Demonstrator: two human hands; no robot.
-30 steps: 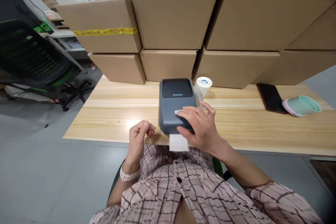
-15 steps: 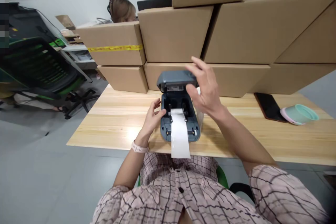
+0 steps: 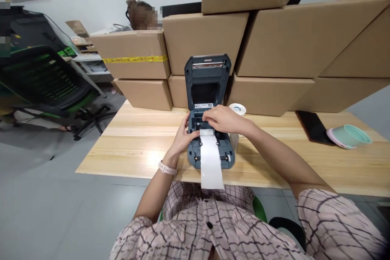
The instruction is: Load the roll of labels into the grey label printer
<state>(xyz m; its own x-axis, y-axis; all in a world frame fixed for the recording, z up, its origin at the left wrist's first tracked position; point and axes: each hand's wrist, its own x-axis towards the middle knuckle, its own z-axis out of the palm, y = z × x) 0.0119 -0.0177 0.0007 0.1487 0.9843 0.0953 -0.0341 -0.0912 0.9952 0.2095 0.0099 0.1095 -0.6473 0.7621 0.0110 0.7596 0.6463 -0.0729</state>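
Note:
A dark grey label printer [image 3: 226, 149] stands on the table in front of me, its lid [image 3: 207, 74] swung up and back. Out of its front hangs a white label strip [image 3: 211, 162], running past the table edge. My left hand [image 3: 183, 138] grips the printer's left side, thumb over the inner rim and fingers outside. Bent over the roll compartment is my right hand [image 3: 224, 119], its fingers curled down inside; what they hold, if anything, is hidden. Behind the right wrist a white roll of labels [image 3: 237, 109] stands upright beside the printer.
Stacked cardboard boxes [image 3: 274, 42] line the table's back edge, close behind the raised lid. On the wooden table [image 3: 131, 142], a black phone [image 3: 313, 127] and a mint-green cup [image 3: 352, 136] lie to the right. A person [image 3: 141, 14] is behind the boxes. An office chair [image 3: 51, 79] stands at left.
The printer lid has gone from partly raised to fully open. My right hand has left the lid and come down into the compartment. The left thumb has moved over the printer's rim.

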